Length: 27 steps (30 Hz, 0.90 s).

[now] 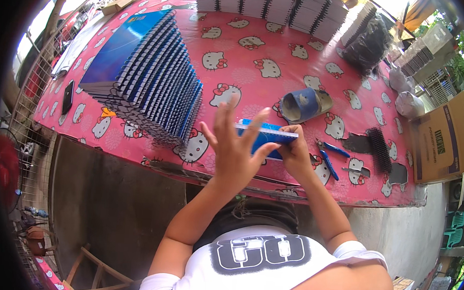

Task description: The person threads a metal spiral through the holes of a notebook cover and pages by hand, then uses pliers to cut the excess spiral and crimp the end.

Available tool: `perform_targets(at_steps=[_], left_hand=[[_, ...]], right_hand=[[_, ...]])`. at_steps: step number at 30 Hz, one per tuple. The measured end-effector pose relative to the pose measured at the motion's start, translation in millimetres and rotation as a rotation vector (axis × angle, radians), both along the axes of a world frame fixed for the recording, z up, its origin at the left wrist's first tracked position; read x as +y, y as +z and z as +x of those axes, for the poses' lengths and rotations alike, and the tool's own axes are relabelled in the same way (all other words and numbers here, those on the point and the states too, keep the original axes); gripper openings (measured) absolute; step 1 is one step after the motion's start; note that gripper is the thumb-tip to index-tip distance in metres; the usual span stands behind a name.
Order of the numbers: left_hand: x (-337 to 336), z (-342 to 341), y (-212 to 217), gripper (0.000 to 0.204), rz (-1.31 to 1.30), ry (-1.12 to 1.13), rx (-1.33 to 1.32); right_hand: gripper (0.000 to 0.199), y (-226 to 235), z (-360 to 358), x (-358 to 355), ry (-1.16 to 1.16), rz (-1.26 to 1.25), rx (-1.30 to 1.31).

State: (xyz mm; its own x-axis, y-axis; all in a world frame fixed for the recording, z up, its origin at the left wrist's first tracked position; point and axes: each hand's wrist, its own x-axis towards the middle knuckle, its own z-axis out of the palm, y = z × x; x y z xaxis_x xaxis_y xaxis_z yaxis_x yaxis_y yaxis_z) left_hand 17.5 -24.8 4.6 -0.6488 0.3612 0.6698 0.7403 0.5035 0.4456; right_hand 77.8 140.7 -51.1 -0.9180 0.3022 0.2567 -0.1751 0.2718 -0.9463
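Note:
Near the table's front edge, my right hand (297, 153) grips the right end of a thin blue-covered notebook (276, 137), its white page edges facing up. My left hand (234, 148) is raised in front of the notebook's left part with its fingers spread, and it hides that end. Whether the left fingers touch the cover I cannot tell. To the left stands a tall stack of blue spiral-bound notebooks (159, 82). Right of my right hand lie blue-handled pliers (328, 157). A blue slipper (300, 105) rests just beyond the notebook.
The pink patterned table cover (232, 54) is torn in places. Black bristly coils (379, 148) and a cardboard box (445, 139) are at right. White-paged bound stacks (256, 3) and a black plastic bag (366, 44) stand at the back. A phone (68, 98) lies far left.

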Motion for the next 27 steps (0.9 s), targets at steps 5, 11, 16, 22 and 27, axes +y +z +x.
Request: perform_targets(at_steps=[5,11,16,22,27], left_hand=[[16.3,-11.8,-9.8,0.012,0.054,-0.179,-0.14],[26.9,-23.7,-4.7,0.015,0.055,-0.301,-0.159],[27.0,-25.5,-7.4,0.016,0.033,-0.296,-0.201],[30.7,-21.5,-3.8,0.018,0.059,-0.282,-0.209],[29.2,-21.5,-2.2,0.019,0.074,-0.233,-0.124]], right_hand=[[0.029,42.6,20.4,55.0,-0.149,0.709,0.108],[0.03,17.6,111.2,249.6,-0.955,1.061,-0.671],[0.029,27.4,115.5,267.3,-0.87,1.057,-0.612],[0.017,44.1,91.8,227.0,-1.006,1.181,-0.245],[0.028,57.6,40.5,60.2,-0.282,0.62,0.141]])
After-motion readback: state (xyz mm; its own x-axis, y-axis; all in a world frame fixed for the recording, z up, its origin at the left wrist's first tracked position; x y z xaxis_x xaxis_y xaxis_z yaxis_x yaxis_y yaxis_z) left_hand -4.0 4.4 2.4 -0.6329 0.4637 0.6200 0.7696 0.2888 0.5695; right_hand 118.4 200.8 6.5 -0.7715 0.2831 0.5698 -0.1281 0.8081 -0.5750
